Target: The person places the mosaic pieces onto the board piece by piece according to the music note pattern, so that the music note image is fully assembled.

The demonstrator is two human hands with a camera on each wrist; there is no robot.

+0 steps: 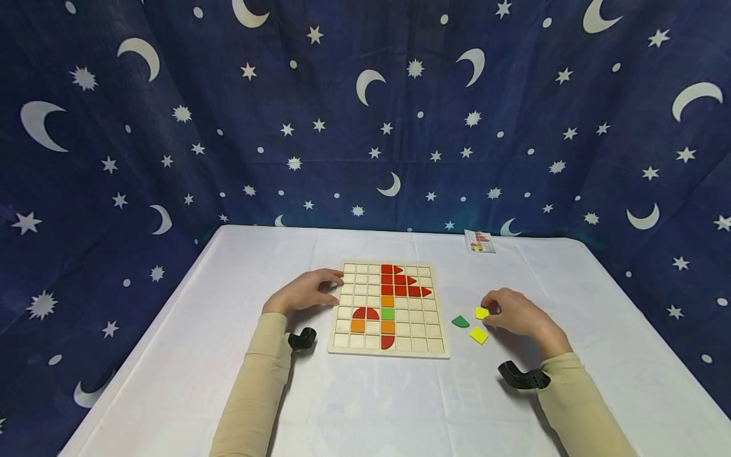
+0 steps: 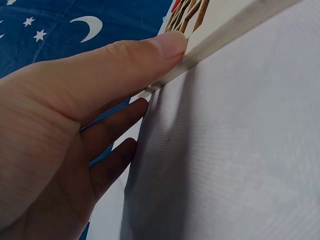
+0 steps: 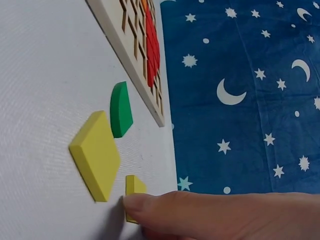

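A wooden grid board [image 1: 354, 349] lies on the table, with red, orange and light green pieces set in its cells. My left hand [image 1: 306, 290] is at the board's left edge; in the left wrist view its thumb [image 2: 170, 45] touches the rim and the other visible fingers are loosely extended. To the right of the board, my right hand [image 1: 520, 314] pinches a yellow square tile [image 1: 481, 313]. The right wrist view shows the thumb [image 3: 137, 202] against this tile; the fingertips opposite are hidden. Close by lie another yellow square tile [image 3: 97, 155] and a green quarter-circle piece [image 3: 120, 110].
A small pattern card [image 1: 480, 242] lies near the back edge of the white-covered table [image 1: 388, 406]. Behind the table hangs a dark blue cloth [image 1: 331, 114] with moons and stars. Black wrist cameras [image 1: 522, 376] sit on both forearms.
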